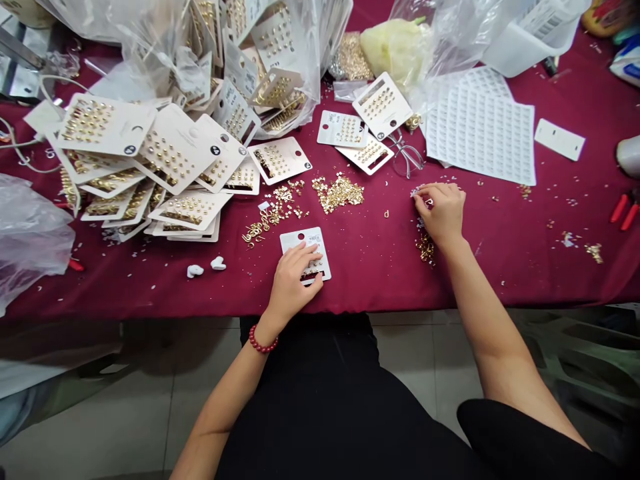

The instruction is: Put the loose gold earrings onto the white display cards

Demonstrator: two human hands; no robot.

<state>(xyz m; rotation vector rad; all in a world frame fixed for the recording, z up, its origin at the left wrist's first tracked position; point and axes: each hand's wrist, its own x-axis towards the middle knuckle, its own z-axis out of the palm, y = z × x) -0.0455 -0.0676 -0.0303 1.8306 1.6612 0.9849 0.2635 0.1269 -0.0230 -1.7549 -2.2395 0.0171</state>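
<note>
My left hand (294,272) lies over a white earring card (323,240) near the table's front edge, fingers spread and the thumb by its lower right corner. Rows of small studs and a dark slot on the card show between the fingers. To the right, my right hand (440,212) has its fingertips pinched together at a few tiny clear pieces (415,191). A small shiny loop shows at the fingers; what the pinch holds is too small to tell. Just below this hand lies a cluster of gold pieces (425,249).
Stacked earring cards (180,143) fill the left side, with bagged cards (275,40) behind. Loose gold pieces (339,193) lie mid-table. Eyeglasses (407,159), a dotted white sheet (483,133) and a white plastic bin (530,40) stand further back; red-handled pliers (625,210) lie right.
</note>
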